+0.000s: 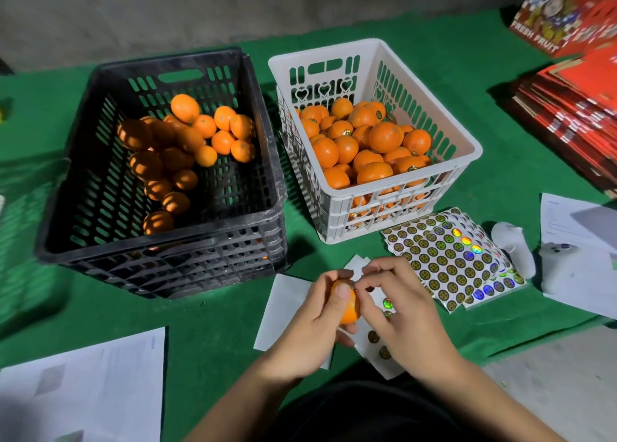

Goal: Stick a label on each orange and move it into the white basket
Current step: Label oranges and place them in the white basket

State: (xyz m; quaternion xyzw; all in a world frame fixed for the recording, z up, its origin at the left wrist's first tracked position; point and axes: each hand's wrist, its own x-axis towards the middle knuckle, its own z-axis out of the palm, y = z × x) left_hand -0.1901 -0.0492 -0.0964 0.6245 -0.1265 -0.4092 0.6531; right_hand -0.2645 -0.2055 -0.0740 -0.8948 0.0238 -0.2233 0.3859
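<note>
There is just one view, from a wide-angle camera on the person's head, looking forward and steeply down over the green table (213, 338). It sits close above both forearms, which rise from the bottom edge. The black crate (267, 161) and white basket (467, 147) stand mid-frame, with grey floor beyond. Straight edges bow near the borders.

Two baskets stand side by side: one black basket (160, 181) left, one white basket (374, 134) right. One orange (349, 303) sits between two hands.
</note>
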